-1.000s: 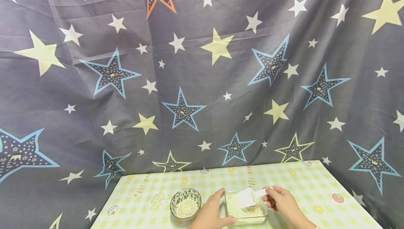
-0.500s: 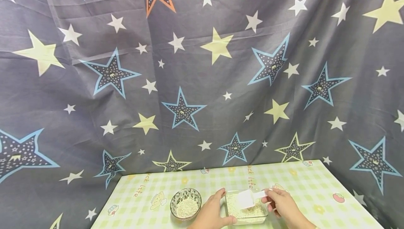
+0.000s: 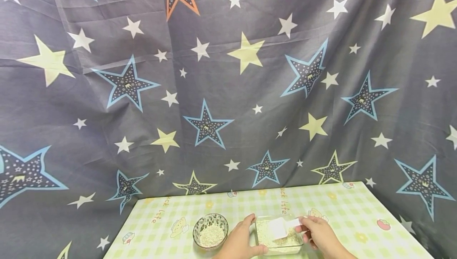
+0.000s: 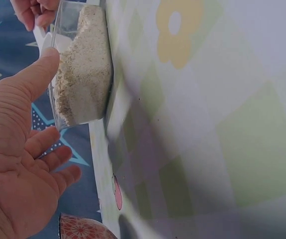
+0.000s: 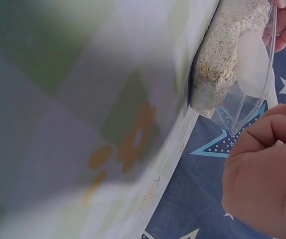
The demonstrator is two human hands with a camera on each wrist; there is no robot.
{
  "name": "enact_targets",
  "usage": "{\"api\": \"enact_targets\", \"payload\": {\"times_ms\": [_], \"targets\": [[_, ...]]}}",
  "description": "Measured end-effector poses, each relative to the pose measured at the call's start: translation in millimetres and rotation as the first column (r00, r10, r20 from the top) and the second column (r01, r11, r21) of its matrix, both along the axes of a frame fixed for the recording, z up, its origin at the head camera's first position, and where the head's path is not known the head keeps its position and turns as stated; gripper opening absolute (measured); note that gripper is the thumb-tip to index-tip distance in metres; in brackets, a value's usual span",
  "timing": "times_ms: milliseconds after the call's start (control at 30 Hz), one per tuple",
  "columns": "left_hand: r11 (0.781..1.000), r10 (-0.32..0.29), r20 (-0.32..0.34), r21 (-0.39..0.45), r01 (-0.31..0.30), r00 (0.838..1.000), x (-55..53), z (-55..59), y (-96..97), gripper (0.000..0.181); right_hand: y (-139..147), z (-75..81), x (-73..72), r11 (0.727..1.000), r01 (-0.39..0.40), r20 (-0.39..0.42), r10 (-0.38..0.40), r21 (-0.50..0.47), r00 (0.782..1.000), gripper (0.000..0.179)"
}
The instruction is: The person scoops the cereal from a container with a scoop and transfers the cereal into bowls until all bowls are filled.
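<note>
My right hand (image 3: pixel 319 234) pinches the handle of a white scoop (image 3: pixel 278 228) whose bowl dips into pale oat flakes (image 3: pixel 265 233). The flakes fill much of a clear rectangular glass container (image 3: pixel 282 251); in the right wrist view they slope down, leaving the corner by the scoop handle bare. My left hand (image 3: pixel 238 240) spans the container's left side, index finger by the back corner and straight thumb (image 4: pixel 43 69) on the front rim. Its other fingers are loosely bent beside the glass in the left wrist view.
A round patterned bowl (image 3: pixel 210 230) with oat flakes inside stands left of my left hand; its reddish outside (image 4: pixel 85 228) shows in the left wrist view. A green checked cloth (image 3: pixel 153 231) covers the table. A grey curtain (image 3: pixel 214 84) with stars hangs behind.
The scoop and my right hand have shifted slightly toward the front, over the flakes. My left hand, the container and the bowl stay in place.
</note>
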State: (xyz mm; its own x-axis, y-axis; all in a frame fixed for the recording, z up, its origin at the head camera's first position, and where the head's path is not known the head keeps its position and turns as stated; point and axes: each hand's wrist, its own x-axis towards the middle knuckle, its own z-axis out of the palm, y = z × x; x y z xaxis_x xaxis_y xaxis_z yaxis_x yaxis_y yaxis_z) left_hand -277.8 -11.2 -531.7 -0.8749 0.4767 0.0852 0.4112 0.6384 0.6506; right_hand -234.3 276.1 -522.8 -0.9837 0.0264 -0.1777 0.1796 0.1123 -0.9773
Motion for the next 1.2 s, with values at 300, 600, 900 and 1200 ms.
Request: {"api": "enact_targets", "payload": {"times_ms": [300, 600, 900, 1200], "targets": [[1.0, 0.005, 0.019, 0.002, -0.005, 1.0, 1.0, 2.4, 0.7, 0.105, 0, -4.5, 0.8, 1.0, -0.024, -0.01, 0.024, -0.009, 1.0, 0.052], [1.0, 0.012, 0.01, 0.001, -0.012, 1.0, 1.0, 2.2, 1.1, 0.104, -3, -9.6, 0.2, 0.999, -0.029, -0.006, 0.029, -0.017, 1.0, 0.041], [1.0, 0.015, 0.011, -0.011, -0.015, 1.0, 0.2, 1.1, 2.4, 0.103, -5, -8.1, 1.9, 0.998, -0.003, 0.025, 0.005, -0.055, 1.0, 0.054], [1.0, 0.013, 0.009, -0.014, -0.013, 1.0, 0.7, 1.7, 1.6, 0.103, -11, -7.1, 0.3, 0.995, 0.072, 0.048, -0.069, -0.075, 0.997, 0.053]]}}
